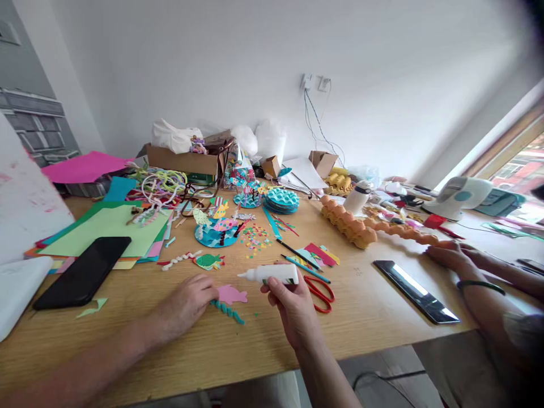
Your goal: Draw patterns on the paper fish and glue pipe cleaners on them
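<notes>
My right hand (293,309) grips a white glue bottle (272,274) lying sideways, its thin nozzle pointing left above the table. Below the nozzle is a pink paper fish (232,294), flat on the wood. My left hand (189,300) has its fingers closed at the fish's left end; the fingertips are partly hidden. A teal twisted pipe cleaner (229,311) lies just under the fish, one end by those fingers. Beyond sits a green paper fish (208,260) with a red-and-white pipe cleaner (181,259). Red scissors (321,294) rest right of the bottle, partly behind my right hand.
A blue scalloped base with paper fish (216,237), confetti (255,238) and pencils (306,268) lie behind. Left are a black phone (83,273) and coloured paper (93,232). At right, a co-worker's hands (450,258) touch an egg-carton strip (399,231) near a tablet (414,290).
</notes>
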Demonstrator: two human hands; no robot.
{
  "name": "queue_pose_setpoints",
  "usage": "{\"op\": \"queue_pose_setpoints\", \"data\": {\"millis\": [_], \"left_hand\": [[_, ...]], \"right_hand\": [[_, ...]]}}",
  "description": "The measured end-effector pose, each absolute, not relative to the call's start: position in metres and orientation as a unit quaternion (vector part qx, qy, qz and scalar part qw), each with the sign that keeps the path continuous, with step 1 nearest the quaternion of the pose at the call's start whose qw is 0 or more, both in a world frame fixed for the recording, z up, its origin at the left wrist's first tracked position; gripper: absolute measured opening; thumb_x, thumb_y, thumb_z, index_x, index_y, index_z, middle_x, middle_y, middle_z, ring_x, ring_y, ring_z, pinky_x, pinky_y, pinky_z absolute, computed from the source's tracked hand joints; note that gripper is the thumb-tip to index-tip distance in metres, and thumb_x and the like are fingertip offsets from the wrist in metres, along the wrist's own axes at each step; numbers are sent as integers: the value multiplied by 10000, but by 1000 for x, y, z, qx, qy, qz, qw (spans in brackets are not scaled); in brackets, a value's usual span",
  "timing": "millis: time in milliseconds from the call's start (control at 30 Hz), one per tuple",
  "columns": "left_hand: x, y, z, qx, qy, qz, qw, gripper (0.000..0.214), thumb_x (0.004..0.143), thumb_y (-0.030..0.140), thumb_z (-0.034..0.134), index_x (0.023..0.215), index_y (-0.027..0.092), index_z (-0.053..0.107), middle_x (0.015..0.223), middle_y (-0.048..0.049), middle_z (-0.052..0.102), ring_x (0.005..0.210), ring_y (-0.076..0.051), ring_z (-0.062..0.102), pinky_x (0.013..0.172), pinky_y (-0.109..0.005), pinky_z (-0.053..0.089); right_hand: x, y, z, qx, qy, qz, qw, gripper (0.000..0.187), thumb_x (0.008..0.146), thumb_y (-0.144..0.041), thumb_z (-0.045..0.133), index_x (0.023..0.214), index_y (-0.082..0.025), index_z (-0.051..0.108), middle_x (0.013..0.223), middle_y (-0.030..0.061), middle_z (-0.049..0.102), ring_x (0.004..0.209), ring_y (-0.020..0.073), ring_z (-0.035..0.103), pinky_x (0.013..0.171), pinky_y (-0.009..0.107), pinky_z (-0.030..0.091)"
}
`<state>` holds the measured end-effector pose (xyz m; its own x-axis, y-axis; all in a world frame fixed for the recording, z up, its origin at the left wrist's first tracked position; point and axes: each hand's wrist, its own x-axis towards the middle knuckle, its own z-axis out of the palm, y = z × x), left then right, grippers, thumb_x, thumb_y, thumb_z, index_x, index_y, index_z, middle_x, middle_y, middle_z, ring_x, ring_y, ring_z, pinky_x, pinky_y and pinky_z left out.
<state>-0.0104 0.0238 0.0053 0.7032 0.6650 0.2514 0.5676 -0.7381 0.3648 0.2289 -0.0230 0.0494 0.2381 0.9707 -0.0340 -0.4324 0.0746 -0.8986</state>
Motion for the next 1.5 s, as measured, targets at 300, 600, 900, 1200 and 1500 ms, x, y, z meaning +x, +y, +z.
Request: {"op": "queue_pose_setpoints", "data": {"millis": [300,600,900,1200,1500], "left_hand": [[-26,18,17,925,315,195,86,365,765,-71,388,802,199,631,855,-21,665,855,-196,626,757,-280,500],[-19,28,3,946,260,191,31,281,1002,108,469,1157,211,680,1188,-53,730,1134,-191,660,1041,-339,510],[-16,11,5,945,261,198,-25,268,1021,119,454,1110,174,701,1055,-78,734,1005,-217,671,944,-352,554],[-13,8,-1,936,268,225,-28,338,1000,95,430,1232,186,657,1095,-75,716,1033,-238,654,928,-383,572],[-16,7,-9,933,273,236,-14,436,984,80,416,1352,225,597,1161,-73,708,1095,-244,646,989,-418,560]], "right_hand": [[224,-18,39,-447,-407,518,605,379,611,-434,867,778,-175,645,659,7,661,568,131,564,514,233,423],[210,-9,32,-473,-567,424,524,300,724,-463,718,784,-201,585,712,29,657,639,176,596,600,291,484],[207,-3,37,-495,-652,336,465,236,760,-406,661,764,-223,513,642,-13,585,570,147,525,523,248,377],[204,3,47,-519,-672,315,424,223,751,-300,708,751,-221,500,642,-39,548,582,135,500,541,240,345],[201,6,51,-537,-690,299,383,243,751,-269,721,728,-223,484,622,-58,508,580,130,473,540,240,299]]}}
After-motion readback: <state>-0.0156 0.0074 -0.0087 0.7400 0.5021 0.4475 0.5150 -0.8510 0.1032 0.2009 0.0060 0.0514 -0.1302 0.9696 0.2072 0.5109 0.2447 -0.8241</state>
